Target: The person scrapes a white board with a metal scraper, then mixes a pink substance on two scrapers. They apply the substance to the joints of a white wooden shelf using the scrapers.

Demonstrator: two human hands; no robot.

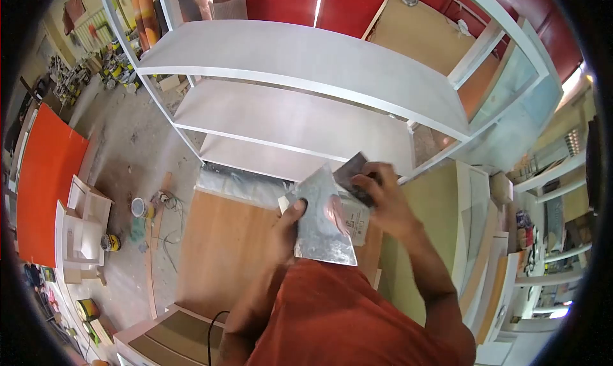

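My left hand (pixel 287 228) grips the left edge of a flat grey metal sheet (pixel 313 219), its thumb on top. A smear of pinkish paste (pixel 334 214) lies on the sheet's right part. Closed round a small dark flat scraper (pixel 351 173), my right hand (pixel 383 197) is just above and right of the sheet. The scraper's edge is close to the sheet's upper right side; whether they touch I cannot tell. Beyond both hands stands a white shelf unit (pixel 300 50) with several long boards.
A wooden panel (pixel 223 251) lies below the hands. Paint cans (pixel 142 207) and a cable are on the floor at left, near an orange panel (pixel 48 187). At right stand a greenish panel (pixel 421 257) and white frames. A cardboard sheet (pixel 421 30) leans behind the shelves.
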